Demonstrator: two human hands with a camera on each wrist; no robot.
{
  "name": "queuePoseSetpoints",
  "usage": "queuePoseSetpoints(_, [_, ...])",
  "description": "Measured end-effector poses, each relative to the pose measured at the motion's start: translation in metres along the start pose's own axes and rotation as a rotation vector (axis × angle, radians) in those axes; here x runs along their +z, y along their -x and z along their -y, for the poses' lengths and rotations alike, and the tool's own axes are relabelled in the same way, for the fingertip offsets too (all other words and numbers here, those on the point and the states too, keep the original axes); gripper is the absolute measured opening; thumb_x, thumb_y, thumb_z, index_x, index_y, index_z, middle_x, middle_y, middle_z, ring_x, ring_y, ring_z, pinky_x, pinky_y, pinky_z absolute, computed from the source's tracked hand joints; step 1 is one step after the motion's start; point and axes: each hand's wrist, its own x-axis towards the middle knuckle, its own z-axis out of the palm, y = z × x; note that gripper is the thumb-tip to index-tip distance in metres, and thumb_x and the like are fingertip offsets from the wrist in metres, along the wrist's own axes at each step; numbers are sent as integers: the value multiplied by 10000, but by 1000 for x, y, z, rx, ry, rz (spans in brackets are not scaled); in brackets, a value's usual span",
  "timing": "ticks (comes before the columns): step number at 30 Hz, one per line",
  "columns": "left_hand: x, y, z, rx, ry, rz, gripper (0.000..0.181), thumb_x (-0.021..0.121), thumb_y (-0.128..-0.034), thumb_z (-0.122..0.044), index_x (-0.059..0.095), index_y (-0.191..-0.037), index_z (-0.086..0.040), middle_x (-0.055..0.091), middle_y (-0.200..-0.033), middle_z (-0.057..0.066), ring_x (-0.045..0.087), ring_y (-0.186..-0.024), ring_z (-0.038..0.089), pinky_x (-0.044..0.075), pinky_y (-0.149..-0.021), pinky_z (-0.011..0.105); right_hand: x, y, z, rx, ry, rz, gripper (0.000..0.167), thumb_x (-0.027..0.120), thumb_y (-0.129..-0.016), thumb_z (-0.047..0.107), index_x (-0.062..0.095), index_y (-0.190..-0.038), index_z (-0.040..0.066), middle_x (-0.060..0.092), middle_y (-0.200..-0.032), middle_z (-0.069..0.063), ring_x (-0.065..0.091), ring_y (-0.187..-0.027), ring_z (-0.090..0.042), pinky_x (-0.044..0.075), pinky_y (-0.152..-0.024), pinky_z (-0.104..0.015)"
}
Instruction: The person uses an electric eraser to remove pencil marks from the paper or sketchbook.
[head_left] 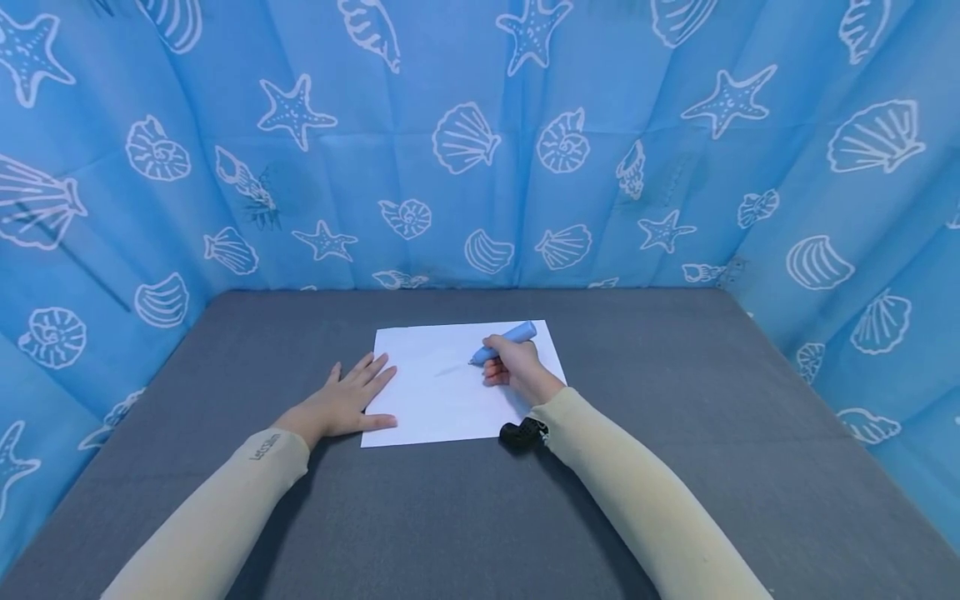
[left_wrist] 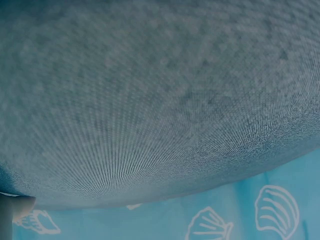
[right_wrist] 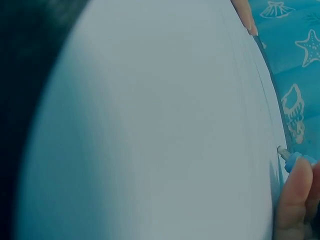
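From my seat I have the right hand [head_left: 517, 367] pinching a thick blue marker [head_left: 519, 332] over the right half of a white sheet of paper [head_left: 431, 404]. The marker slants, its tip pointing down and left at the paper, its blunt end up and right. A faint grey streak runs left of the tip; I can't tell whether it is ink or shadow, nor whether the tip is touching.

The left hand [head_left: 348, 400] lies flat with fingers spread, fingertips and thumb resting on the left edge of the paper, and it grips nothing.

The paper lies slightly askew on a grey counter [head_left: 420, 525]. A black device [head_left: 521, 435] sits at the right cuff, over the sheet's near right corner. Both sleeves [head_left: 637, 483] are cream, and the left carries dark lettering [head_left: 265, 447] near its cuff. Behind and at both sides I see a blue curtain [head_left: 420, 162] printed with white shells and starfish.
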Motion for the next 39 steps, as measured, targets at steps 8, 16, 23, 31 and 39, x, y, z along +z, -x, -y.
queuePoseSetpoints(8, [-2, 1, -2, -2, -1, 6, 942, 484, -886, -692, 191, -1559, -102, 64, -1621, 140, -5, -1472, 367, -30, -1075, 688, 0, -1, -1, -5, -21, -23, 223, 630, -913, 190, 606, -816, -10, 549, -580, -39, 528, -458, -96, 519, -483, -239])
queuePoseSetpoints(16, [-3, 2, -3, -2, 6, 11, 947, 489, -883, -693, 193, -1558, -98, 64, -1621, 144, -3, -1471, 372, -26, -1072, 694, 0, 1, -1, -5, -31, -21, 220, 626, -921, 180, 603, -822, -16, 552, -582, -38, 533, -461, -96, 523, -492, -240])
queuePoseSetpoints(23, [-3, 2, -2, 7, 8, 8, 940, 484, -890, -687, 187, -1560, -98, 59, -1621, 142, -8, -1471, 371, -28, -1071, 695, 0, 2, 0, -3, -12, 9, 218, 622, -927, 182, 610, -825, -11, 544, -584, -40, 525, -468, -96, 534, -509, -252])
queuePoseSetpoints(31, [-2, 2, -2, 12, 24, 3, 939, 491, -889, -682, 191, -1558, -95, 63, -1621, 142, -10, -1471, 372, -35, -1069, 695, -1, -1, -1, -13, -26, 3, 229, 631, -923, 185, 611, -808, -13, 539, -575, -44, 516, -462, -97, 533, -506, -253])
queuePoseSetpoints(39, [1, 0, 1, 22, 15, -5, 956, 467, -882, -710, 184, -1560, -100, 57, -1622, 139, -8, -1472, 369, -32, -1069, 696, -1, 0, 0, -4, -14, 14, 226, 627, -933, 191, 615, -841, -16, 542, -593, -44, 517, -474, -98, 542, -526, -258])
